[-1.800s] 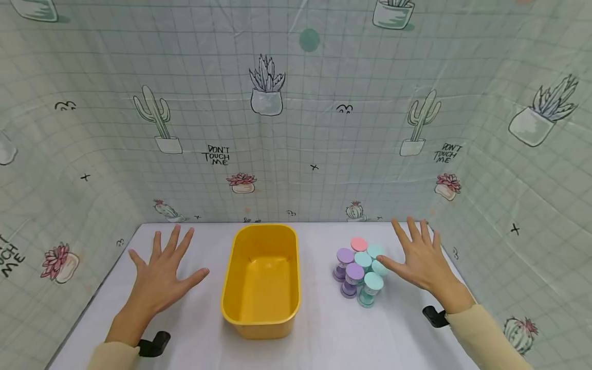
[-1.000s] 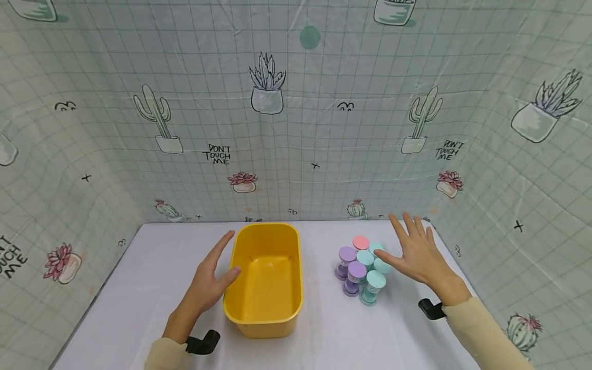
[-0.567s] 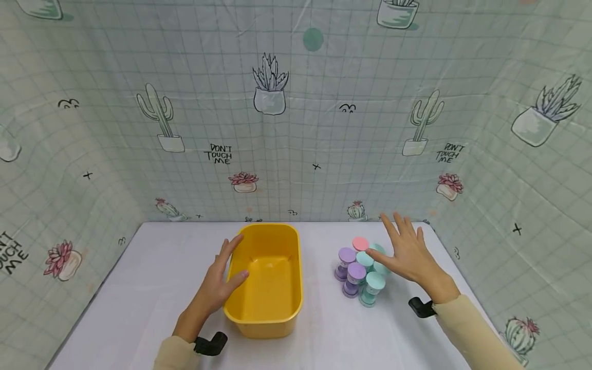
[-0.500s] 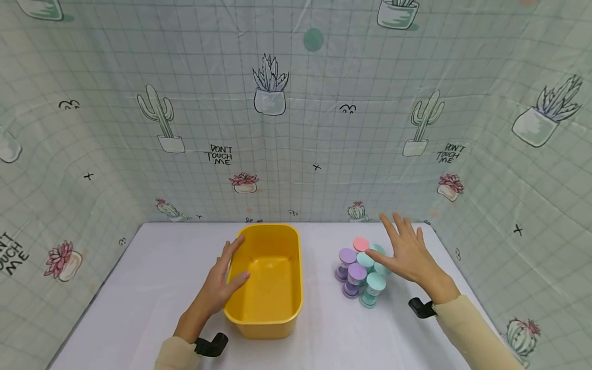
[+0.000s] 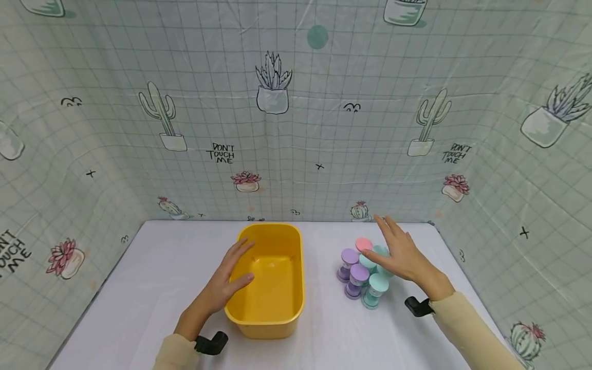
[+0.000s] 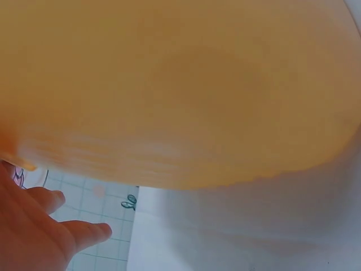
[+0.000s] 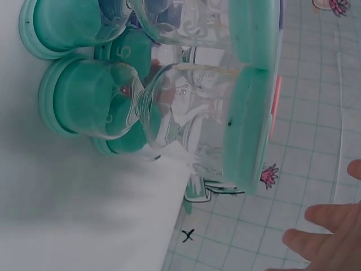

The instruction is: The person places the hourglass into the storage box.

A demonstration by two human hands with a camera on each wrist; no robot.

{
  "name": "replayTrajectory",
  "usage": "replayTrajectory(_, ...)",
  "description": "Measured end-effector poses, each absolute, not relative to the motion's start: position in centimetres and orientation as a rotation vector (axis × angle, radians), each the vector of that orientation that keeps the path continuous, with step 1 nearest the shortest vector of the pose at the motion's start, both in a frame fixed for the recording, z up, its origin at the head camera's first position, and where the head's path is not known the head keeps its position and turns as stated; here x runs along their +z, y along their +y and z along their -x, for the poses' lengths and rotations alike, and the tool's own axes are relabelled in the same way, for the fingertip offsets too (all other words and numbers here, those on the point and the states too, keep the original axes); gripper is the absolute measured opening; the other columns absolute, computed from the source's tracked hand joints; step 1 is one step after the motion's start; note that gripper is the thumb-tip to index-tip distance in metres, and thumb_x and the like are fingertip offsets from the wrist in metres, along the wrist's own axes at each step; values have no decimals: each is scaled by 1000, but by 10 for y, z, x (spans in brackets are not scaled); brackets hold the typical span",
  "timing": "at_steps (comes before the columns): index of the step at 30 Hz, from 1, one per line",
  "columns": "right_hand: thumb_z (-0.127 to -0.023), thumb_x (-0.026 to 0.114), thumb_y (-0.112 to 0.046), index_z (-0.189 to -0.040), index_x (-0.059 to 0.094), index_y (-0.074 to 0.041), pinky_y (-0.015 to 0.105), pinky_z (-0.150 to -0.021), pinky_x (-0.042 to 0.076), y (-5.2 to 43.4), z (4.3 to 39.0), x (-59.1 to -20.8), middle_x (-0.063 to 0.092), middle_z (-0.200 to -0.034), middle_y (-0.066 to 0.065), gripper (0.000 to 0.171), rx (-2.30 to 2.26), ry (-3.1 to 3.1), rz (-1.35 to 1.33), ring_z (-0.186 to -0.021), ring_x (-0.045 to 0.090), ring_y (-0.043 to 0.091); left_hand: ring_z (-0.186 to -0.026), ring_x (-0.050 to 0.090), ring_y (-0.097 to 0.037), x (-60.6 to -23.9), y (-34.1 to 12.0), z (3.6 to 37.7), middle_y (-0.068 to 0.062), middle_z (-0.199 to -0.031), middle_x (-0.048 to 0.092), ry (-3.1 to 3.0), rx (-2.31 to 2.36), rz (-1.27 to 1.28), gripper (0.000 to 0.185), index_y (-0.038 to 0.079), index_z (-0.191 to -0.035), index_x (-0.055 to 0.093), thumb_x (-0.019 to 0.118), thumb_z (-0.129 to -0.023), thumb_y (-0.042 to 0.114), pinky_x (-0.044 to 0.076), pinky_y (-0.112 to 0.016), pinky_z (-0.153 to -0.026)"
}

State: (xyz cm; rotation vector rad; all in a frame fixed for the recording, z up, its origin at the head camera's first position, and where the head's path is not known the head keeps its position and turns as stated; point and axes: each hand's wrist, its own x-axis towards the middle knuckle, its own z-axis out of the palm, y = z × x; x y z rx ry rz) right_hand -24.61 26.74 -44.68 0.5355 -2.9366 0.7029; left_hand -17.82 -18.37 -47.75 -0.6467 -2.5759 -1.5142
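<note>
Clearly, both hands have straight fingers and widely spread thumbs. The left hand reaches across the left edge of the yellow tub, fingertips and thumb tip appearing over its inside; whether they touch the rim cannot be told. To the tub's right, and well apart from it, the timers stand upright in a tight cluster on the white table: a pink timer at the back, purple timers on the left, green timers in the middle and on the right. Among these, the green ones lie nearest the right hand, whose thumb passes over some of their caps in the head view, its tip near the pink cap. From the right wrist, a visible gap separates the fingertips from two green caps that touch each other.
</note>
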Motion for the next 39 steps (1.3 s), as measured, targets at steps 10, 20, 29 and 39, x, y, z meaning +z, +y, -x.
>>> replayTrajectory(10, -96, 65, -54, -166, 11, -9, 74, -115, 30, 260, 262, -448, 17, -171, 22, 99, 899, -2995, -656, -151, 28, 50, -155, 13, -51, -480, -187, 180, -15, -172, 13, -2585, -1524, 649, 57, 17, -154, 47, 62, -98, 22, 19, -81, -114)
replayTrajectory(20, -98, 65, -45, -164, 20, -8, 65, -102, 51, 260, 281, -448, 25, -167, 25, 88, 912, -3120, -746, -128, 60, 46, -155, 12, -52, -481, -189, 181, -15, -172, 14, -2581, -1542, 655, 58, 13, -154, 47, 61, -98, 17, 18, -81, -114)
replayTrajectory(29, -96, 64, -38, -159, 36, -10, 60, -102, 51, 255, 290, -449, 49, -152, 29, 74, 876, -3194, -768, -122, 63, 42, -155, 12, -52, -481, -189, 181, -16, -172, 14, -2587, -1527, 647, 60, 11, -155, 46, 60, -97, 16, 17, -82, -113)
replayTrajectory(39, -91, 59, -25, -145, 55, -6, 49, -96, 53, 250, 295, -450, 60, -140, 21, 57, 815, -3228, -812, -114, 59, 30, -155, 13, -51, -483, -189, 180, -15, -172, 15, -2596, -1519, 622, 63, 9, -156, 44, 60, -97, 19, 16, -82, -113)
